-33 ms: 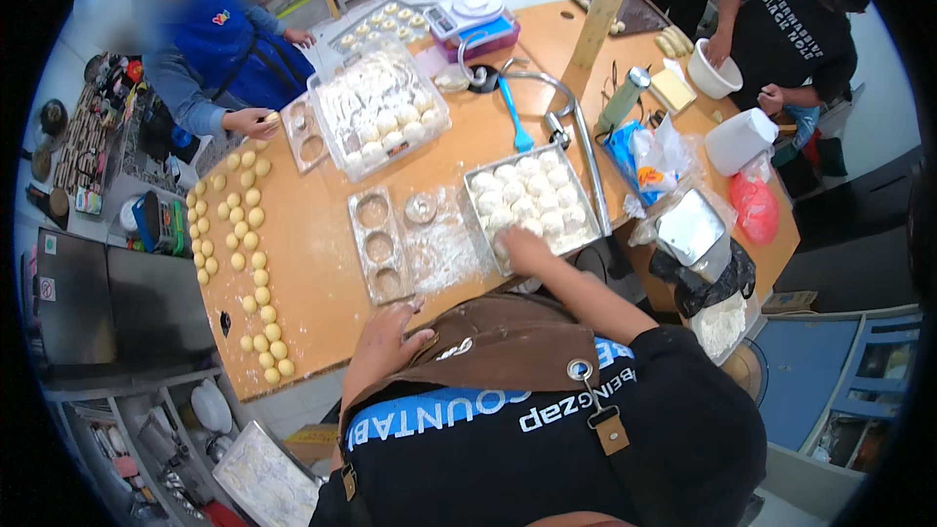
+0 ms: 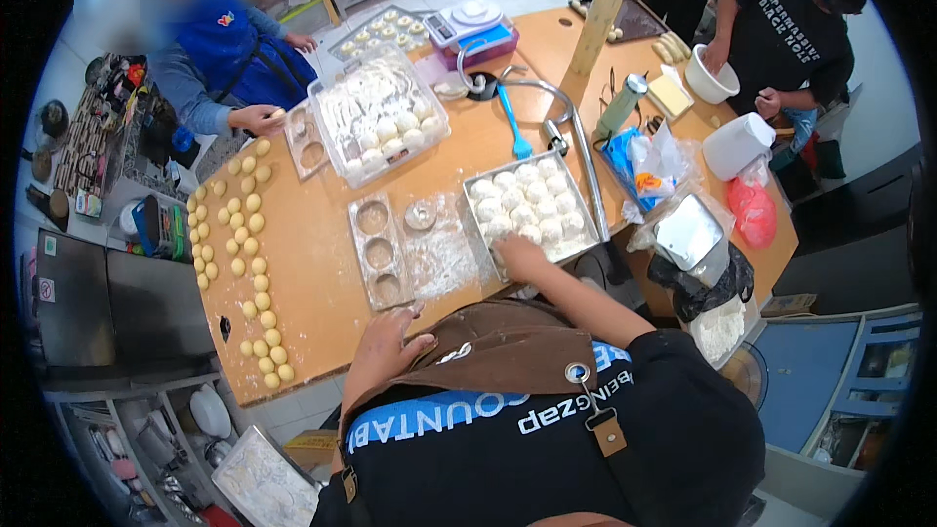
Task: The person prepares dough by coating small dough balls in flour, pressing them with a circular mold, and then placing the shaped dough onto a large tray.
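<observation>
My right hand (image 2: pixel 519 258) reaches into the near left corner of a square metal tray (image 2: pixel 591 230), fingers curled down. Whatever they hold is hidden under the hand. Rows of floury white dough balls (image 2: pixel 535 193) fill most of this tray. At the table's near edge, my left hand (image 2: pixel 388 340) rests with its fingers stretched and thumb apart, holding nothing. Just beyond it lies a wooden mould (image 2: pixel 357 256) with three round hollows. Between mould and tray, a small round floury piece (image 2: pixel 421 215) sits on flour-dusted table (image 2: pixel 444 259).
Several yellow balls (image 2: pixel 257 223) line the table's left side. A clear plastic box (image 2: pixel 439 137) holds more dough. Behind the tray are a blue brush (image 2: pixel 509 122) and a curved metal pipe (image 2: pixel 584 161). One co-worker (image 2: pixel 239 49) stands far left, another (image 2: pixel 795 24) far right with a white bowl (image 2: pixel 713 86).
My right hand has shifted slightly within the tray's near left corner. My left hand stays at the table edge. The whole view has moved a little.
</observation>
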`<state>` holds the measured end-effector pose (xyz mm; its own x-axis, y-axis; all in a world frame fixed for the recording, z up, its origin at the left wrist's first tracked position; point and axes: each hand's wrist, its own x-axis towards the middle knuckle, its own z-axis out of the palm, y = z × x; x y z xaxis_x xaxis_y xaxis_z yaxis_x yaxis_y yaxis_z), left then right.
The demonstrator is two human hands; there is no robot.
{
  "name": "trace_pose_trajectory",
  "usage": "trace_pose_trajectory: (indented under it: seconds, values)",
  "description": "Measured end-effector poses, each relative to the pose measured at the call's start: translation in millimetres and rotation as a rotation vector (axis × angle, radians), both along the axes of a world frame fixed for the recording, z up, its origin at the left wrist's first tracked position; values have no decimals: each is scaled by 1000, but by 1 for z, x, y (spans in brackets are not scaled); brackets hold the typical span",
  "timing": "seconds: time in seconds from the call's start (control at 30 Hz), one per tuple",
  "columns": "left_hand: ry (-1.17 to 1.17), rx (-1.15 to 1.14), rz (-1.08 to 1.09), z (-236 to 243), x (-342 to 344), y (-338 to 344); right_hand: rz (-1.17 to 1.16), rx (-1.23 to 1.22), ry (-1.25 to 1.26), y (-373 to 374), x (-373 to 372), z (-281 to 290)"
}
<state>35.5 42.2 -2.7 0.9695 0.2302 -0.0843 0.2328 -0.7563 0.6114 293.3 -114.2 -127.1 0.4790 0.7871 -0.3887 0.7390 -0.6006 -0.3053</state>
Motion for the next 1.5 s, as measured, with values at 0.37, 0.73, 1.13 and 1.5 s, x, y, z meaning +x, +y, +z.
trace_pose_trajectory:
  seconds: [0.37,0.73,1.13,1.5]
  values:
    - [62,-3,63,-6,-15,9,-5,320,-201,-1,8,15]
    - [-227,-901,190,22,2,12,111,-8,44,0,-3,-26]
    - [-968,-2394,-375,4,8,-5,102,-41,34,3,-4,-28]
    - [-1103,-2550,428,-35,-6,-12,103,326,-95,-6,17,-15]
